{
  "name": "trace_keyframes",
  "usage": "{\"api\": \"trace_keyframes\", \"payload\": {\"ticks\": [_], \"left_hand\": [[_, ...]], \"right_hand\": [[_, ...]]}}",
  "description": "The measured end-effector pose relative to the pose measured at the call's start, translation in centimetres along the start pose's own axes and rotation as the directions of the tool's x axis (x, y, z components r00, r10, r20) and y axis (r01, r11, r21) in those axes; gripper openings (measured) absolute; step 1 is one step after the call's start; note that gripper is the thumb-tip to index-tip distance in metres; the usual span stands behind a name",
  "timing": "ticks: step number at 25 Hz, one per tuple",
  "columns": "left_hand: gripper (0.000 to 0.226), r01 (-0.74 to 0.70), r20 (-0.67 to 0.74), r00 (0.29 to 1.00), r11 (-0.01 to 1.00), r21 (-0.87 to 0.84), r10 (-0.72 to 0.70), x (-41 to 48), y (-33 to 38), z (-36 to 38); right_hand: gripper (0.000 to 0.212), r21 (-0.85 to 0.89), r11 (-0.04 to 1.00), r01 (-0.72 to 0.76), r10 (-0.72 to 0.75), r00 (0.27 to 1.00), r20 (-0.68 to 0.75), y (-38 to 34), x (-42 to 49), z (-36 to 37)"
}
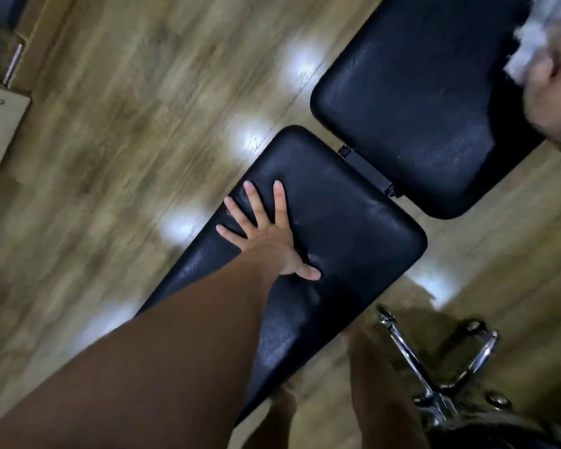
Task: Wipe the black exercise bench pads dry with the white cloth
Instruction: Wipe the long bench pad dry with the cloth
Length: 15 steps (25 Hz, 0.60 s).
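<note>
Two black bench pads lie end to end across the view, with a narrow hinge gap between them. My left hand (pixel 266 231) presses flat on the near pad (pixel 344 241), its fingers spread wide. The far pad (pixel 412 102) runs up to the top right. There, at the frame's right edge, my right hand (pixel 554 92) is blurred and grips the crumpled white cloth (pixel 531 47) over the far pad's right side.
Glossy wooden floor (pixel 143 157) with light reflections surrounds the bench. A chrome chair base (pixel 441 361) with castors stands at the lower right beside the near pad. Wooden furniture with a metal hinge (pixel 10 66) sits at the upper left. My bare legs show below the pad.
</note>
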<state>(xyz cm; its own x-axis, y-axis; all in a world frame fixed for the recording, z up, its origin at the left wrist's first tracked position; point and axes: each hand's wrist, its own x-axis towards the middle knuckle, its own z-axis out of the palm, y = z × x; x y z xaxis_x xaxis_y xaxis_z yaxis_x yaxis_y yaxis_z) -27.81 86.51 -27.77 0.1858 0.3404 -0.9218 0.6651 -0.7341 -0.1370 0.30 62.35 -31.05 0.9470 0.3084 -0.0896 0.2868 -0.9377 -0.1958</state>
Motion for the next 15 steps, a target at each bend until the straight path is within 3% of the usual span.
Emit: {"api": "trace_keyframes", "payload": {"ticks": [2,3,5,6,8,9,10,12,14,15], "left_hand": [[0.168,0.006,0.006,1.000,1.000,-0.003,-0.006,0.2,-0.1,0.4],[0.169,0.010,0.005,1.000,1.000,-0.001,-0.010,0.2,-0.1,0.4],[0.169,0.011,0.003,1.000,1.000,0.002,-0.011,0.1,-0.1,0.5],[0.169,0.008,0.000,1.000,1.000,0.000,-0.008,0.1,-0.1,0.5],[0.169,-0.001,-0.007,1.000,1.000,-0.008,0.001,0.2,-0.2,0.5],[0.169,-0.006,-0.007,1.000,1.000,-0.009,0.005,0.2,-0.2,0.5],[0.169,-0.012,-0.007,1.000,1.000,-0.011,0.012,0.4,-0.3,0.6],[0.168,-0.022,-0.011,1.000,1.000,-0.017,0.021,0.5,-0.5,0.6],[0.169,-0.030,-0.014,0.999,0.999,-0.021,0.030,0.6,-0.7,0.7],[0.169,-0.038,-0.017,0.999,0.999,-0.028,0.037,0.7,-0.7,0.7]], "right_hand": [[0.071,0.086,0.991,-0.106,0.109,0.994,-0.032,-2.9,0.7,2.0],[0.065,0.086,0.995,-0.048,0.052,0.998,-0.037,-5.5,-0.4,2.9],[0.047,0.120,0.955,0.270,-0.271,0.963,-0.007,-10.7,-4.7,4.7],[0.042,0.166,0.884,0.437,-0.451,0.891,0.056,-12.5,-7.0,5.2],[0.034,0.227,0.682,0.695,-0.730,0.664,0.159,-12.5,-10.4,5.2],[0.032,0.206,0.608,0.767,-0.793,0.580,0.185,-10.7,-10.4,4.3],[0.031,0.172,0.595,0.785,-0.802,0.568,0.185,-8.2,-9.4,3.8],[0.037,0.023,0.751,0.660,-0.656,0.740,0.147,-2.3,-5.9,2.5],[0.046,-0.122,0.928,0.353,-0.345,0.935,0.087,1.9,-1.0,1.0],[0.050,-0.106,0.979,0.172,-0.169,0.985,0.041,2.4,1.2,0.6]]}}
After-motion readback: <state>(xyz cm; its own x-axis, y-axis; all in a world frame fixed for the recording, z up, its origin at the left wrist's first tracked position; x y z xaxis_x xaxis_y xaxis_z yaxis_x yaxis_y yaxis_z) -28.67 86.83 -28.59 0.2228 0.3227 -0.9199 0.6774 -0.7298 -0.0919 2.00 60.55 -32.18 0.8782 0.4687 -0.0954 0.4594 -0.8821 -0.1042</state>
